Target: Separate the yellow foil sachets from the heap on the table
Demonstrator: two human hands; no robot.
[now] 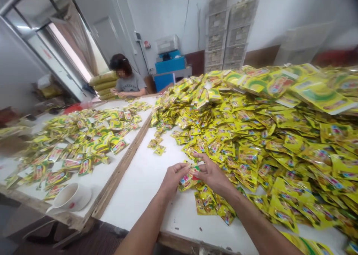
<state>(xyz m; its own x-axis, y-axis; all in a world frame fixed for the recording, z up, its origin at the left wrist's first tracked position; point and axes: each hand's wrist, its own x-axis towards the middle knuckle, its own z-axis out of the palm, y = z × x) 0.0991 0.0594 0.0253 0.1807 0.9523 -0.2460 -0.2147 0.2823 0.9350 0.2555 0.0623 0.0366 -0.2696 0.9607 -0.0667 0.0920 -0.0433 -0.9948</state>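
Near the front of the white table [145, 176], both my hands meet at a small yellow packet [185, 183] with red and green print. My left hand [176, 178] is closed on its upper left part, thumb and forefinger pinched together. On the packet's right side, my right hand [214, 174] grips with the thumb and lower fingers, its forefinger raised. Just below my right hand lie several yellow packets [207, 201]. A large heap of yellow packets [251, 143] rises to the right and behind my hands.
A wooden strip [123, 169] divides the tables. More packets [92, 143] and a white cup [67, 197] are on the left table. A person [130, 81] sits at the far side. Blue boxes [170, 65] and stacked clear containers [216, 31] stand behind.
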